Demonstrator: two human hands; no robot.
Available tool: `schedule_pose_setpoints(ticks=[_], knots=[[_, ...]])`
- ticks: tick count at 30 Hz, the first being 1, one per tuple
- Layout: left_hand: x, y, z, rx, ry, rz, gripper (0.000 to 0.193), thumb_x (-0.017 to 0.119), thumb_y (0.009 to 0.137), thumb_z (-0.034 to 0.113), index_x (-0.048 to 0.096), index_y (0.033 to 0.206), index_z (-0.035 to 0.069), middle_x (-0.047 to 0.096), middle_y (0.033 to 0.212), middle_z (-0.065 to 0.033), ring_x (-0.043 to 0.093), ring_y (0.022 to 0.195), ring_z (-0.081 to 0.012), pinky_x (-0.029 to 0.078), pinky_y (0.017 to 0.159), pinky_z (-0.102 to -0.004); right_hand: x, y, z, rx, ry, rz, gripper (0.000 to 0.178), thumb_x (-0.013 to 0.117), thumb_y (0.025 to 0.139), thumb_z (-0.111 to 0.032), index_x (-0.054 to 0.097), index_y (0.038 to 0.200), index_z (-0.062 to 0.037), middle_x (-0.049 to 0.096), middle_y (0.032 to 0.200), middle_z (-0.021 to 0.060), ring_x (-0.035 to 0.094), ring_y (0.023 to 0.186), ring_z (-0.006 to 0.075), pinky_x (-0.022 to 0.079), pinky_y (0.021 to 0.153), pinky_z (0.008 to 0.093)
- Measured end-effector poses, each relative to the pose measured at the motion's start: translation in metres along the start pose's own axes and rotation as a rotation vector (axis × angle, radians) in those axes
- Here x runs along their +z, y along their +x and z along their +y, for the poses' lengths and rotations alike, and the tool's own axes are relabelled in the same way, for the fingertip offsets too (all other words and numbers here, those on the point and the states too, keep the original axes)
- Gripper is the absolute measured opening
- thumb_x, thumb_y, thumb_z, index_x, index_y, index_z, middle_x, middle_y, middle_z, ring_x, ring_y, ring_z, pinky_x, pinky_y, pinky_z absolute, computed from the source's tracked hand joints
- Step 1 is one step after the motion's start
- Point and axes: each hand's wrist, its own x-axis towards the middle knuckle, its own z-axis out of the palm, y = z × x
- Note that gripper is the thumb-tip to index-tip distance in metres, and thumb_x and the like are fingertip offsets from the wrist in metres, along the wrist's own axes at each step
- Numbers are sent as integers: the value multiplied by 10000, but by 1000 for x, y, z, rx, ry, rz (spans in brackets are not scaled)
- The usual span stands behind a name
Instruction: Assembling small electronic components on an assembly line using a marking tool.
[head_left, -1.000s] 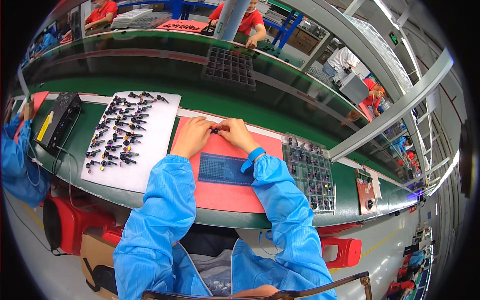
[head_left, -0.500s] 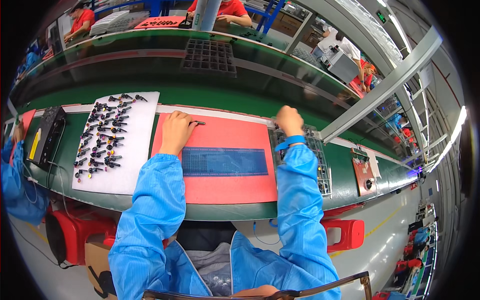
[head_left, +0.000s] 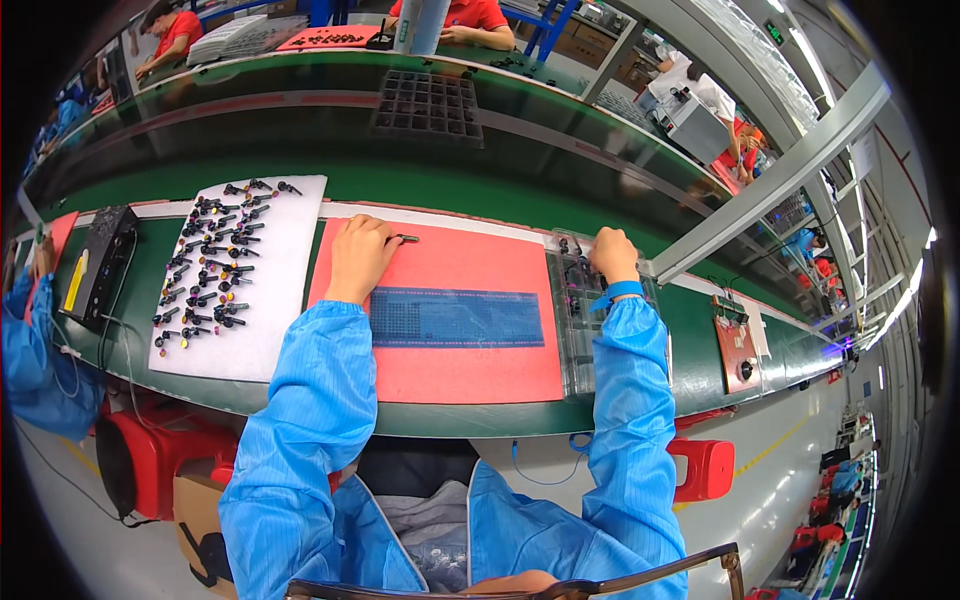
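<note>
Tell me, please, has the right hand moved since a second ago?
Yes. The right hand has gone rightward, from beside the left hand over the red mat to the clear parts tray.

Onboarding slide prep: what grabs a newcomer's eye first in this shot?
The bright red mat at the bench's centre, with a dark blue perforated strip across it. Left of it, a white sheet covered in rows of small black parts. The right hand reaches into a clear compartment tray.
</note>
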Motion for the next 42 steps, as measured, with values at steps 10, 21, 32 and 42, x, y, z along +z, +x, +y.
schedule_pose_setpoints(ticks=[10, 21, 32, 42], knots=[[-2, 1, -1, 15, -77, 58, 135, 676, 725, 153, 678, 823, 59, 651, 825, -47, 583, 878, -216, 437, 787, -349, -68, -30, -121, -407, 513, 31, 157, 758, 563, -142, 708, 700, -81, 654, 650, 99, 645, 613, 234, 508, 571, 321], [-17, 9, -6, -149, -121, 144, 158, 588, 812, 169, 681, 839, 45, 647, 774, -111, 597, 777, -279, 468, 706, -373, 5, -50, -221, -551, 1135, 11, 93, 744, 638, -102, 706, 711, -60, 667, 680, 89, 646, 630, 197, 494, 586, 306], [-25, 6, -7, 145, -254, -116, 144, 722, 671, 176, 686, 770, 77, 646, 744, -48, 567, 778, -224, 459, 707, -351, 6, -50, -199, -684, 994, -36, 132, 691, 718, -71, 699, 832, -5, 678, 742, 125, 659, 693, 187, 523, 664, 288], [-25, 3, -4, 196, -119, -158, 198, 723, 614, 166, 673, 790, 91, 623, 831, -18, 544, 859, -206, 423, 783, -341, 10, -47, -201, -712, 965, -12, 159, 679, 709, -90, 677, 833, 10, 656, 752, 125, 632, 684, 184, 509, 636, 291]])
